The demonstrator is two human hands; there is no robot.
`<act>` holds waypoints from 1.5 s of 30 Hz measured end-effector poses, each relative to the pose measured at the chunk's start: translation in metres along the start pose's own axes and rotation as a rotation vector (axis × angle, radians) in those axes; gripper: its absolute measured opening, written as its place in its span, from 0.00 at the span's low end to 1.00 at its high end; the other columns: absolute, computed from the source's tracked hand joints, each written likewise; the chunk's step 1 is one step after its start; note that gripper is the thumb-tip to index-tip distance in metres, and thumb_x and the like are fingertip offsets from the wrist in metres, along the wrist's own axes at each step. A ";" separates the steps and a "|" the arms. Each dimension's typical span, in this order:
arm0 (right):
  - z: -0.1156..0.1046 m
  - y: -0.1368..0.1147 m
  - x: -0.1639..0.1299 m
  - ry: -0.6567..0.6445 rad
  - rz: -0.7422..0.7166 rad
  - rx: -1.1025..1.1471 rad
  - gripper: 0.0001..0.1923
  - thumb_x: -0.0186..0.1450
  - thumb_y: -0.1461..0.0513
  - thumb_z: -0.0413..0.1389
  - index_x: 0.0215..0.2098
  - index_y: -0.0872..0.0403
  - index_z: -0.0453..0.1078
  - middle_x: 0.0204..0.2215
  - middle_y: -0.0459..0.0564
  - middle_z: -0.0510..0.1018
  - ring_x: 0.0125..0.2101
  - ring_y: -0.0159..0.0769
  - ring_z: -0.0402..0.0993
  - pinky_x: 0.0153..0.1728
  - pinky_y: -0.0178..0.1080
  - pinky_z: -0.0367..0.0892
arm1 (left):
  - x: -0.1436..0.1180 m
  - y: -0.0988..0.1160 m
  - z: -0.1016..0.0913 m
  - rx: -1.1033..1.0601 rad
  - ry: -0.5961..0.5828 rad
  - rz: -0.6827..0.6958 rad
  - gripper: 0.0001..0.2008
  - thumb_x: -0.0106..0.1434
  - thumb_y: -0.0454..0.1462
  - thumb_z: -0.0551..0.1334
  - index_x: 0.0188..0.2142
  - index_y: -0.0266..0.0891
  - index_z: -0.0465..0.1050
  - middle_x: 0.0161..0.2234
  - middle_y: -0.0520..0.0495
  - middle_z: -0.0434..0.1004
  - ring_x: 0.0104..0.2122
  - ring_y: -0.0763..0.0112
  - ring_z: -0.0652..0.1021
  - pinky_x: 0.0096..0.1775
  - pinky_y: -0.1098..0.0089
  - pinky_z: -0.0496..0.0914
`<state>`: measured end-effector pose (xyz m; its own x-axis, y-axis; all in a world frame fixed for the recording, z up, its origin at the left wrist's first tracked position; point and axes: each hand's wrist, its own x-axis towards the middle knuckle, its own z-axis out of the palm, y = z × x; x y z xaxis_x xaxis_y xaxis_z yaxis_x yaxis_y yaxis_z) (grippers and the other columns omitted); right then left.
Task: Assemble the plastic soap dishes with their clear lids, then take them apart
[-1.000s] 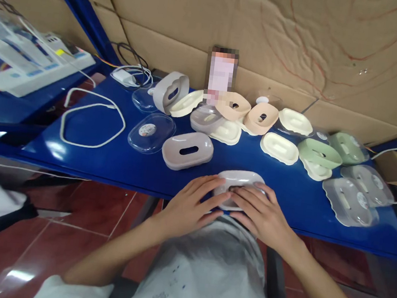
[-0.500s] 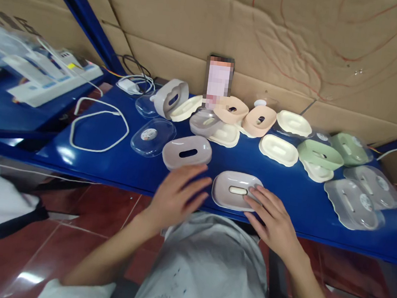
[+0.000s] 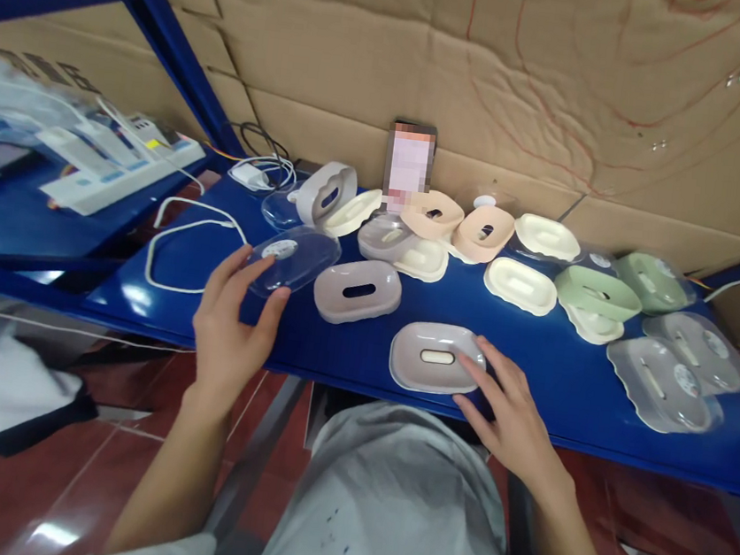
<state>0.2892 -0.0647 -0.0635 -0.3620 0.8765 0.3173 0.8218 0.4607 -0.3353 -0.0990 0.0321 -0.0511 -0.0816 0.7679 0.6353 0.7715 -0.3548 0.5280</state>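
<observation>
Now left hand grips clear lid (right hand, open, steadies grey tray).

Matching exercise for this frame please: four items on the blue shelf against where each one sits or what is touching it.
1. clear lid
2. grey tray
3. green tray
4. white cable

A. under the right hand's fingertips
B. far right, among the clear covers
C. looped at the left end
D. lifted in the left hand's grip

Pairs: 1-D, 2-A, 3-B, 4-C

clear lid left of slotted tray | assembled dish right-front, near shelf edge
</observation>
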 end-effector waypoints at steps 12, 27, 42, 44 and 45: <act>0.000 0.005 -0.007 0.039 0.061 0.150 0.42 0.76 0.57 0.61 0.80 0.34 0.47 0.79 0.49 0.51 0.75 0.54 0.56 0.70 0.62 0.66 | -0.035 0.082 0.047 -0.370 -0.664 0.504 0.21 0.78 0.39 0.61 0.68 0.45 0.64 0.71 0.36 0.64 0.74 0.49 0.64 0.70 0.44 0.69; 0.007 0.000 -0.011 0.134 -0.004 0.017 0.44 0.75 0.62 0.61 0.81 0.35 0.45 0.78 0.47 0.55 0.72 0.49 0.65 0.70 0.52 0.69 | -0.043 0.075 0.058 -0.324 -0.644 0.479 0.24 0.76 0.45 0.65 0.67 0.48 0.64 0.76 0.35 0.54 0.73 0.46 0.66 0.64 0.45 0.75; -0.019 0.012 -0.018 0.284 0.074 0.008 0.42 0.71 0.56 0.67 0.78 0.37 0.57 0.75 0.51 0.64 0.70 0.52 0.68 0.69 0.52 0.70 | -0.041 0.071 0.052 -0.470 -0.758 0.347 0.39 0.73 0.45 0.69 0.75 0.56 0.51 0.79 0.39 0.43 0.73 0.45 0.65 0.67 0.42 0.71; -0.040 0.029 -0.024 0.423 0.153 -0.123 0.42 0.68 0.52 0.69 0.76 0.40 0.61 0.71 0.54 0.70 0.67 0.53 0.72 0.68 0.53 0.70 | -0.042 0.071 0.053 -0.437 -0.771 0.325 0.35 0.74 0.45 0.67 0.74 0.55 0.54 0.78 0.39 0.48 0.70 0.47 0.70 0.65 0.44 0.74; -0.053 0.042 -0.028 0.494 0.202 -0.199 0.42 0.67 0.50 0.70 0.75 0.42 0.63 0.69 0.55 0.73 0.66 0.54 0.73 0.68 0.54 0.69 | -0.042 0.071 0.053 -0.415 -0.776 0.321 0.33 0.75 0.44 0.66 0.74 0.55 0.55 0.77 0.38 0.50 0.69 0.48 0.72 0.64 0.45 0.76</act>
<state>0.3574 -0.0773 -0.0391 0.0207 0.7531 0.6576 0.9376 0.2138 -0.2743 -0.0071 0.0025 -0.0699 0.6556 0.6881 0.3109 0.3848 -0.6587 0.6465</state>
